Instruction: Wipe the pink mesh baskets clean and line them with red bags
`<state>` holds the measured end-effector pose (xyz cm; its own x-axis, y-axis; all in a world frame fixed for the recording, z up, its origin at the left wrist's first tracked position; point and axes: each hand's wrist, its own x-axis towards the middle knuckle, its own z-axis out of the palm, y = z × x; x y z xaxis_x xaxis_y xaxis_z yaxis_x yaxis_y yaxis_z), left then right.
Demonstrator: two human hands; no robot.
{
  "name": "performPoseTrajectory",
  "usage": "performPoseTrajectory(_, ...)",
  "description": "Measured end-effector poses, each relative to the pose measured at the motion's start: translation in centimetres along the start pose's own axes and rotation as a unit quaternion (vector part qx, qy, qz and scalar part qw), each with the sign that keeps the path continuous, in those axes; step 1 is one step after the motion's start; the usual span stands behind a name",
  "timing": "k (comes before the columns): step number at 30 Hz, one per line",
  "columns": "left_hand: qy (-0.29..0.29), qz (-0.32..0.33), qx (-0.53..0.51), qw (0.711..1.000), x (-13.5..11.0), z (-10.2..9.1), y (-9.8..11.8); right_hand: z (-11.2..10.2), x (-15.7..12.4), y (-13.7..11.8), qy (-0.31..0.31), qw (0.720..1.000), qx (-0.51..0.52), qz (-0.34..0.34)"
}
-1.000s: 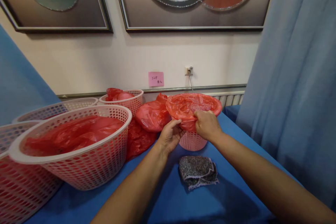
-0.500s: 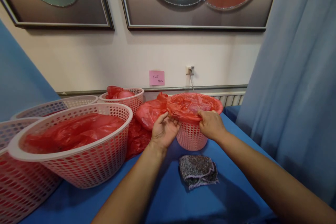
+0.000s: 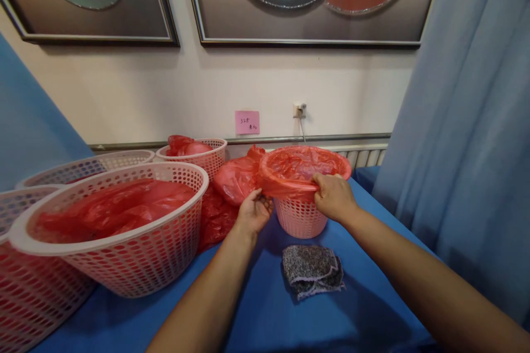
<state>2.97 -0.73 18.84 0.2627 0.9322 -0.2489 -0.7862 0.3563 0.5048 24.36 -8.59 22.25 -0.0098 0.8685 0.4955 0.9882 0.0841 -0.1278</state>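
Head view: red liner (image 3: pixel 285 188) laps basket (image 3: pixel 301 220) rim below grip; edge pinched by left hand (image 3: pixel 252 214) and right hand (image 3: pixel 336 197) appears unsettled.

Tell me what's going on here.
The person's right hand grips a red plastic bag that lines a small basket and folds over its top. Their left hand is at the bag's left edge, apparently pinching it. A folded gray cloth lies in front; other baskets stand to the left.
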Motion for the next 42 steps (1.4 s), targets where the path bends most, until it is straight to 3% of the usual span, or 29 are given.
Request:
performPoseTrajectory(3, 0.004, -0.008, 0.005, 1.000, 0.6, -0.3, -0.6, 0.2, -0.2, 0.3, 0.009, 1.000, 0.021, -0.005)
performPoseTrajectory(8, -0.029, 0.038, -0.022, 0.999, -0.3, 1.6, -0.4, 0.3, -0.1, 0.6, 0.017, 0.999, 0.048, -0.012)
performPoseTrajectory(11, -0.079, 0.032, -0.003, 0.996, -1.8, 2.2, -1.5, 0.3, 0.3, 0.7, 0.013, 0.997, 0.073, -0.035)
performPoseTrajectory(15, -0.150, 0.032, 0.086, 0.985, -2.9, 1.4, -3.8, 0.0, 0.5, 1.2, -0.004, 0.993, 0.095, -0.067)
performPoseTrajectory(19, -0.097, 0.079, 0.205, 0.971, -2.1, -0.4, -5.5, -0.8, 0.4, 2.0, -0.014, 0.982, 0.156, -0.109)
performPoseTrajectory(22, -0.045, 0.088, 0.230, 0.968, -0.9, -1.7, -5.9, -1.1, 0.4, 2.5, -0.024, 0.973, 0.200, -0.111)
performPoseTrajectory(25, -0.002, 0.119, 0.249, 0.961, 0.5, -2.9, -5.6, -0.9, 0.2, 2.4, -0.025, 0.977, 0.183, -0.102)
performPoseTrajectory(28, 0.055, 0.191, 0.282, 0.938, 1.4, -3.5, -4.6, -0.6, 0.1, 1.9, -0.020, 0.986, 0.127, -0.103)
performPoseTrajectory(31, 0.099, 0.306, 0.317, 0.892, 1.3, -3.2, -3.1, -0.4, 0.3, 1.7, -0.018, 0.994, 0.071, -0.079)
performPoseTrajectory(34, 0.080, 0.416, 0.370, 0.827, 0.3, -1.9, -1.3, -0.5, 1.1, 2.7, -0.033, 0.996, 0.036, -0.070)
performPoseTrajectory(35, 0.053, 0.457, 0.415, 0.785, -0.2, -1.4, -0.8, -0.6, 1.5, 3.4, -0.037, 0.996, 0.020, -0.073)
performPoseTrajectory(38, -0.058, 0.554, 0.576, 0.598, -1.5, 0.1, 0.5, -1.0, 2.4, 5.9, -0.050, 0.996, -0.038, -0.064)
performPoseTrajectory(39, -0.087, 0.561, 0.606, 0.558, -1.7, 0.4, 0.7, -1.0, 2.4, 6.6, -0.053, 0.996, -0.053, -0.052)
performPoseTrajectory(40, -0.108, 0.556, 0.616, 0.547, -1.8, 0.7, 0.9, -1.1, 2.3, 7.0, -0.052, 0.996, -0.063, -0.039)
performPoseTrajectory(42, -0.137, 0.531, 0.612, 0.570, -1.8, 1.2, 1.0, -1.2, 1.7, 6.8, -0.024, 0.997, -0.062, -0.030)
